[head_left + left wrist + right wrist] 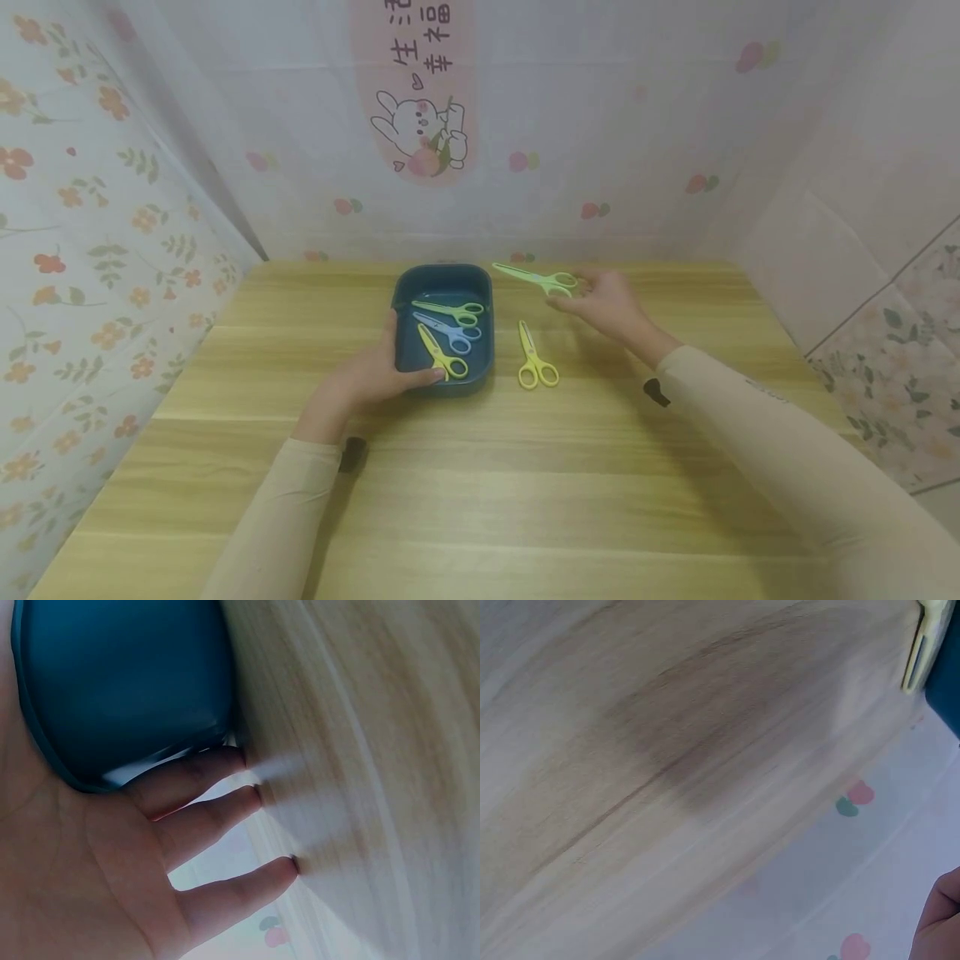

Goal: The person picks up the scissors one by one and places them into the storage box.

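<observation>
Left hand (369,368) grips a blue bin (486,367), 3 scissors (452,329) lie inside, right hand (611,308) pinches green scissors (540,280) above the surface (600,508) near the bin, yellow scissors (529,353) lie beside the bin

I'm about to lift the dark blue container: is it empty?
Not empty: in the head view, green scissors, blue scissors and yellow scissors lie inside the container.

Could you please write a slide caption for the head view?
Left hand grips a dark-blue tray of scissors; right hand holds a light-green pair.
</observation>
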Demonstrator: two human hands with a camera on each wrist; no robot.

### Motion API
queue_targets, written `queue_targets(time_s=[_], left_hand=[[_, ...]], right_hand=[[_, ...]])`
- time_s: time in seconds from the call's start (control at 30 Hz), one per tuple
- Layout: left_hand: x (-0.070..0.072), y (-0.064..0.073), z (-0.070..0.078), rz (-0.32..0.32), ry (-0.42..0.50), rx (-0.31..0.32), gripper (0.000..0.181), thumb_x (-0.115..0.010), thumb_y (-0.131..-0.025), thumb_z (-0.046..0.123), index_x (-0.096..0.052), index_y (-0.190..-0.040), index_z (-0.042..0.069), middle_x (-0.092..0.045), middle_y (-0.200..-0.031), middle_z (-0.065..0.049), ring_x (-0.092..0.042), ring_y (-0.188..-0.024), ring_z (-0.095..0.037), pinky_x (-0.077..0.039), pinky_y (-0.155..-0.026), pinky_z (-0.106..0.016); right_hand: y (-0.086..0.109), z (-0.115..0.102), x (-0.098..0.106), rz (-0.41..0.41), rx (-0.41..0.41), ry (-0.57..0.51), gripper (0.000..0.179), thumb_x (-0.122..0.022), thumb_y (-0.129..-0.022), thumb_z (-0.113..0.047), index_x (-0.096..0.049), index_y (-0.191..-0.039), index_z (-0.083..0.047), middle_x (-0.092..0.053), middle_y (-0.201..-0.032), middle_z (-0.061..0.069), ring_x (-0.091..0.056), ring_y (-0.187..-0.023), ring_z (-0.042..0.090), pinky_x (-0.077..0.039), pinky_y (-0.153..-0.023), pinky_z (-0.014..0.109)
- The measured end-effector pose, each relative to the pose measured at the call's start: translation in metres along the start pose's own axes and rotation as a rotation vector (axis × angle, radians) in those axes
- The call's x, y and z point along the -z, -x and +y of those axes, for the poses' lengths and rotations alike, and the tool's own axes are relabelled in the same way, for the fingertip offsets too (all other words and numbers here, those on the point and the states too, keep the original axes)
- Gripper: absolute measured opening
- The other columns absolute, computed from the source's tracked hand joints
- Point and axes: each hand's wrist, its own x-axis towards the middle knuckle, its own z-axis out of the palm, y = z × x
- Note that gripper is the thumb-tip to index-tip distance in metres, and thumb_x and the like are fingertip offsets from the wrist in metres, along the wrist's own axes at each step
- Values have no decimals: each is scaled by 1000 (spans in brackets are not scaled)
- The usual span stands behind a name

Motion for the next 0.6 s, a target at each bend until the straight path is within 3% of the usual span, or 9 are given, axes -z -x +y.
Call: queue_targets(time_s=[0.23, 0.4, 0.6], left_hand=[[0, 0, 0, -2, -15, 10, 150, -71, -77, 87, 21, -169, 11, -27, -172, -30, -48, -149, -44, -42, -121, -59], [-1, 0, 0, 2, -14, 10, 150, -70, -77, 88, 22, -168, 12, -28, -172, -31, -48, -149, -45, -43, -121, -59], [0, 1, 2, 0, -16, 12, 151, -70, -77, 88, 22, -168, 11, -27, -172, -31, -47, -150, -45, -42, -121, -59]], right_hand=[[-1, -7, 1, -19, -7, 11, 81, -83, -90, -50, -58, -152, -4, -30, -53, -11, -27, -50, 10, -27, -45, 25], [-3, -15, 1, -31, -1, 53, 83, -81, -89, -57, -59, -152, -7, -31, -54, -10, -26, -49, 9, -27, -46, 25], [-6, -25, -3, -18, 61, 63, 73, -83, -90, -48, -64, -146, -5, -31, -54, -9, -27, -50, 10, -27, -47, 25]])
